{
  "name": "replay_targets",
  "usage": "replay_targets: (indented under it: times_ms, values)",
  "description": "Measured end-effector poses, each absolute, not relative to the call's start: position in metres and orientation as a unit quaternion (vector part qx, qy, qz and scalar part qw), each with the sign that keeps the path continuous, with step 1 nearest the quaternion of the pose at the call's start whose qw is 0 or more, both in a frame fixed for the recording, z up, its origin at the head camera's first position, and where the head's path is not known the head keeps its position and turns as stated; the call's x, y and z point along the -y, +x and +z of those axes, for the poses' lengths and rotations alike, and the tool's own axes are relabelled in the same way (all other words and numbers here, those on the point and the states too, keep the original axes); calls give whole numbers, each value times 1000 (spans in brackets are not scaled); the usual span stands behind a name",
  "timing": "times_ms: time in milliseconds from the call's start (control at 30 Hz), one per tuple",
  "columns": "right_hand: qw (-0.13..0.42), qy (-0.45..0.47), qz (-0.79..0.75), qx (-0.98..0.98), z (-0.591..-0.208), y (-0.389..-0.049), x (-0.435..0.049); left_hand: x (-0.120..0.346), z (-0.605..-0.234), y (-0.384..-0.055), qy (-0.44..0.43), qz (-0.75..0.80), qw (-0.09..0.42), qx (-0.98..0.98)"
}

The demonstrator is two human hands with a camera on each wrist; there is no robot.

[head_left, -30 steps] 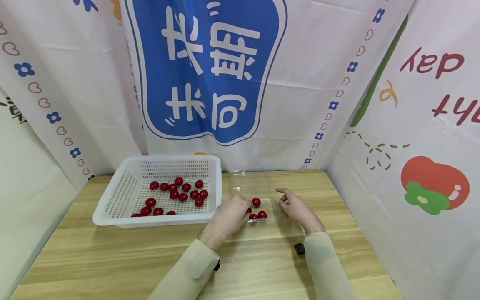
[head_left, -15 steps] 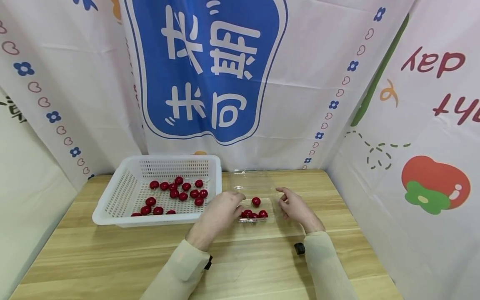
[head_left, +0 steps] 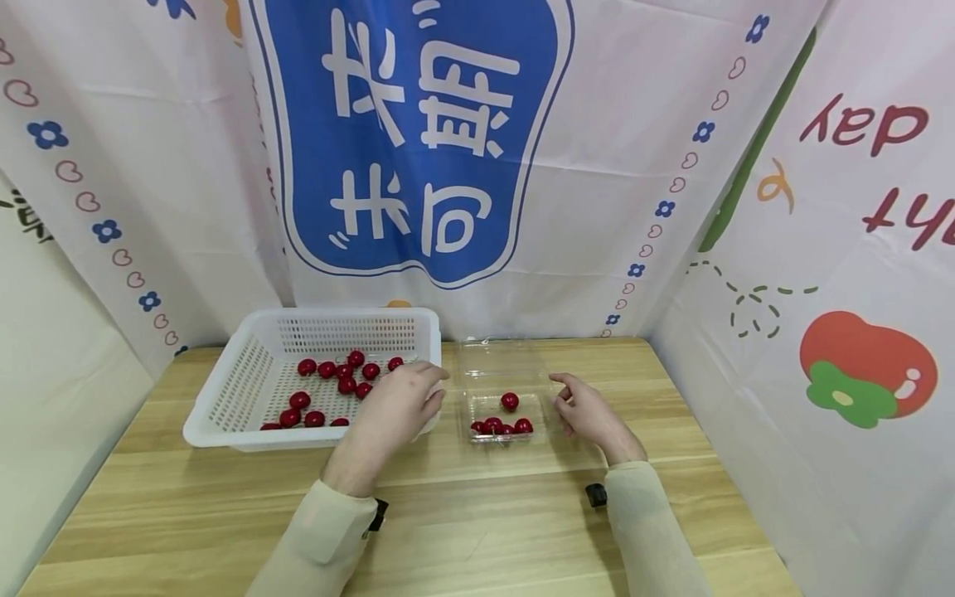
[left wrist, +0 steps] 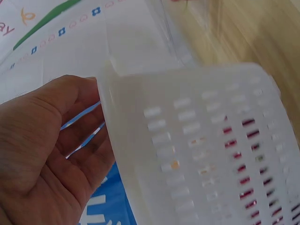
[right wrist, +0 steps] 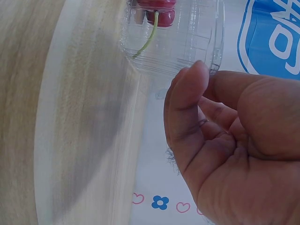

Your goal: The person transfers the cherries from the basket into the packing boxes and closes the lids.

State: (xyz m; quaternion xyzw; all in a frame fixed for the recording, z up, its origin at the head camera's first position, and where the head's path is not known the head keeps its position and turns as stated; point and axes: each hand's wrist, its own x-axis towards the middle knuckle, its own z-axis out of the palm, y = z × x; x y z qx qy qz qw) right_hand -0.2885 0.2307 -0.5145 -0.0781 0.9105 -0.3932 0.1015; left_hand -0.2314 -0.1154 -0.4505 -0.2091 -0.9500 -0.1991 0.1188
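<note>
Head: my left hand [head_left: 393, 404] has left the clear box [head_left: 488, 408] for the basket [head_left: 242, 377], so that placing looks finished; cherries [head_left: 300, 400] lie in both | Left wrist: it hangs loosely spread by the rim [left wrist: 115, 122], nothing seen held | Right wrist: my right hand [right wrist: 234, 145] loosely curled beside the box, touch unclear

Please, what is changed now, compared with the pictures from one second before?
The left hand moved leftward, from the clear box to the right side of the white basket, uncovering more cherries in the box. Whether it released one is hidden. The right hand stays beside the box, and the visible basket cherries lie where they were.
</note>
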Motion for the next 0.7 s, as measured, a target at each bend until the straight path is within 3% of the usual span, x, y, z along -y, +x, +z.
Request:
replay_targets:
  times_ms: [333,700]
  values:
    - [105,-74,-393,-911,-514,-288,-230,157,-450,-232,-181,-196,127,955]
    - [108,-74,-413,-901,-513,-287,-230,198,-454,-233,-159,-185,68,967]
